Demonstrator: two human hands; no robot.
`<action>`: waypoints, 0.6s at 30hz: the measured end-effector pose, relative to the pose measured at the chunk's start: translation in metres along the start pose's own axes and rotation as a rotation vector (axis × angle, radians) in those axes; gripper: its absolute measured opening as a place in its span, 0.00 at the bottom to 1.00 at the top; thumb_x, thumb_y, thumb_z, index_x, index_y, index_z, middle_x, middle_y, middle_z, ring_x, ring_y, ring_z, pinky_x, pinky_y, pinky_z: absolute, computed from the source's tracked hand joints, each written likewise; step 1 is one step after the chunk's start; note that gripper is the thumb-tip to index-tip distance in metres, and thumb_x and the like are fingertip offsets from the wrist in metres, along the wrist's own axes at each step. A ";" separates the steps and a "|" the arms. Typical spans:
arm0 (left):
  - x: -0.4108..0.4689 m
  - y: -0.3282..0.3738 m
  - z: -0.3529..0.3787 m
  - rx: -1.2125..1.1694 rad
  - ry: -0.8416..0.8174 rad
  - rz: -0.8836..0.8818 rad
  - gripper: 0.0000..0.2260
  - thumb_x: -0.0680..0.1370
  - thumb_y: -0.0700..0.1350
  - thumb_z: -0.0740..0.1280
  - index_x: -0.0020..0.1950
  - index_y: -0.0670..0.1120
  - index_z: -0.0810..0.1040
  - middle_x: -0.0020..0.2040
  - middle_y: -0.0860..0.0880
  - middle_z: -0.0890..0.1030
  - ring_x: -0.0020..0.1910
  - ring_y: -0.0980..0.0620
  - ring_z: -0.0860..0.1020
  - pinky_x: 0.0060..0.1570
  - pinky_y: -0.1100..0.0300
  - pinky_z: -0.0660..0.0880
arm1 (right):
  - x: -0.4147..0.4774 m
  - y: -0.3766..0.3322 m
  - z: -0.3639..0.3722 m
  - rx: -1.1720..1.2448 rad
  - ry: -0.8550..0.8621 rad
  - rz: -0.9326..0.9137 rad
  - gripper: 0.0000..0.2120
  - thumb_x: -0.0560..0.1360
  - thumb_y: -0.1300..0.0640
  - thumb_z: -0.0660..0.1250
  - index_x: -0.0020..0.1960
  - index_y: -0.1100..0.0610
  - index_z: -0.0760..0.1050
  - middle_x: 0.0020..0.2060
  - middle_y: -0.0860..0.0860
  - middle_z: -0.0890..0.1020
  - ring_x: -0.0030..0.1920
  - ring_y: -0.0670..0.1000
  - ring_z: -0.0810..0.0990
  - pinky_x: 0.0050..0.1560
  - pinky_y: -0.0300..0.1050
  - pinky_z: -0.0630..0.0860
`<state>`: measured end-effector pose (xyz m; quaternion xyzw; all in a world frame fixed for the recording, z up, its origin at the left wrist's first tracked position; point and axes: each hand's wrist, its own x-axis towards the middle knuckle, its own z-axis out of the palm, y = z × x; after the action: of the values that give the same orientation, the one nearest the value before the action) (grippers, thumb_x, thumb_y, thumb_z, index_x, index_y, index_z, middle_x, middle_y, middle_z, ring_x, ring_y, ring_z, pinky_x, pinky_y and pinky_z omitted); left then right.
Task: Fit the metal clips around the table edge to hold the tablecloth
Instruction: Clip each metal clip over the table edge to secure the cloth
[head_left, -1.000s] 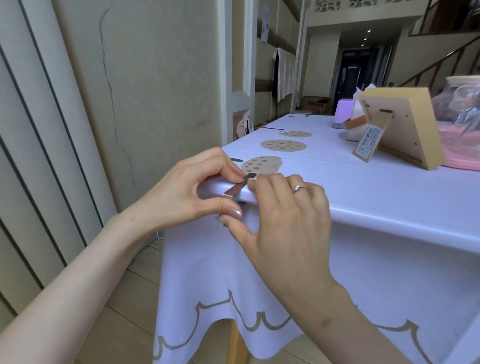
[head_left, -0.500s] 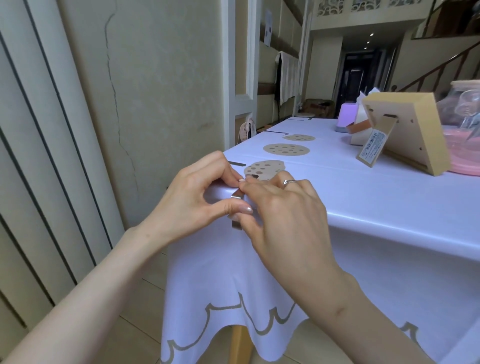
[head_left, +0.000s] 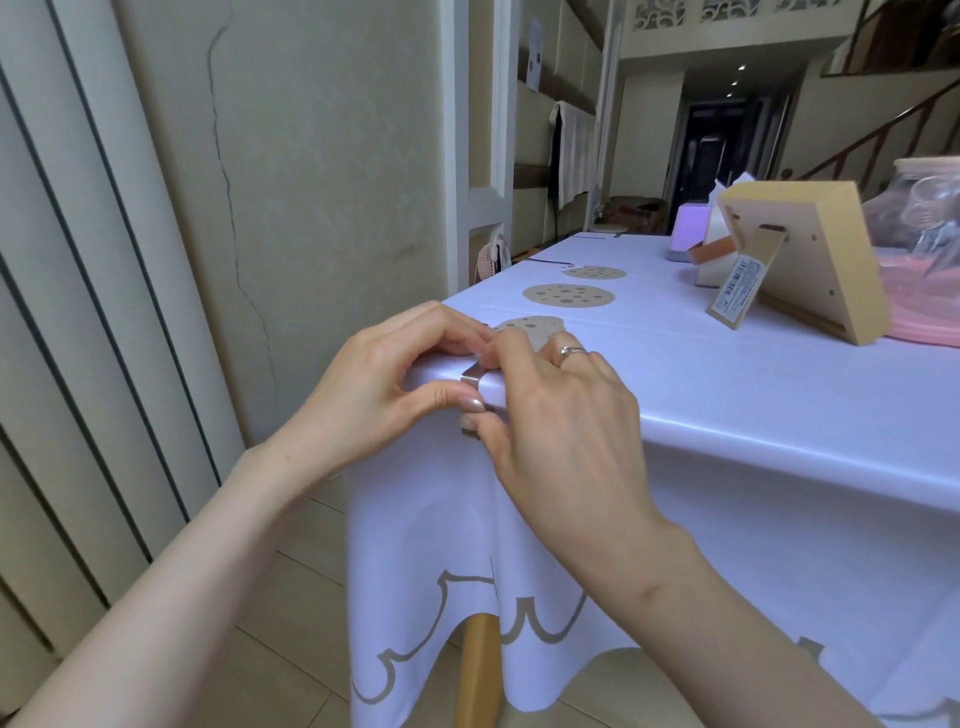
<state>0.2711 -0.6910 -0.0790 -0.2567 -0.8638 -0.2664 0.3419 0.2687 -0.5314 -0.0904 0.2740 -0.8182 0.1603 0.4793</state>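
Clock positions are read from the centre of the view.

The wall fills 9 to 12 o'clock. It is pale, matt plaster with a thin crack running down it, and ribbed vertical panels stand at 9 o'clock. Between the wall and the table corner, a narrow strip of tiled floor lies open at 7 o'clock.

The tablecloth covers the table from the centre out to 3 o'clock. It is white and smooth with a slight sheen. Tan round dotted shapes are printed on top, and a tan scalloped line follows the hem at 6 o'clock. The near table edge runs from the centre toward 4 o'clock; the cloth folds over it and hangs down. A light wooden table leg shows below the hem at 6 o'clock.

Your left hand enters from 8 o'clock and your right hand from 5 o'clock. They meet at the table corner, at the centre.

A photo frame of light wood stands at 2 o'clock with its back toward you, well apart from your hands. A label on its stand carries a barcode; the print is too small to read.

The clip is a bent strip of bare grey metal, seated over the cloth on the corner edge. Your left thumb and forefinger are curled and pinch it from the left. Your right forefinger bears on its top and your right thumb closes on its lower leg.
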 end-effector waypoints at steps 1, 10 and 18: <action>0.000 -0.002 -0.001 0.014 -0.025 0.013 0.12 0.73 0.52 0.67 0.52 0.46 0.78 0.54 0.55 0.79 0.56 0.57 0.76 0.55 0.60 0.72 | -0.001 0.001 -0.001 0.002 -0.017 -0.005 0.22 0.54 0.50 0.81 0.42 0.56 0.77 0.30 0.50 0.78 0.33 0.53 0.78 0.32 0.39 0.60; 0.001 -0.008 -0.002 0.163 -0.143 0.031 0.20 0.70 0.59 0.68 0.59 0.54 0.76 0.59 0.58 0.78 0.57 0.53 0.73 0.54 0.60 0.70 | 0.009 0.022 -0.010 -0.046 -0.197 -0.117 0.26 0.43 0.59 0.82 0.40 0.56 0.77 0.29 0.50 0.76 0.27 0.52 0.75 0.30 0.33 0.41; 0.000 0.006 -0.003 0.129 -0.227 -0.045 0.20 0.74 0.55 0.65 0.63 0.47 0.75 0.67 0.57 0.72 0.67 0.58 0.69 0.63 0.63 0.68 | 0.007 0.024 -0.012 0.100 -0.281 -0.101 0.35 0.45 0.56 0.80 0.47 0.55 0.68 0.39 0.49 0.80 0.39 0.51 0.80 0.45 0.38 0.69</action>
<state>0.2761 -0.6887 -0.0756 -0.2430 -0.9180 -0.1871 0.2517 0.2604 -0.5082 -0.0781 0.3579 -0.8535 0.1366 0.3532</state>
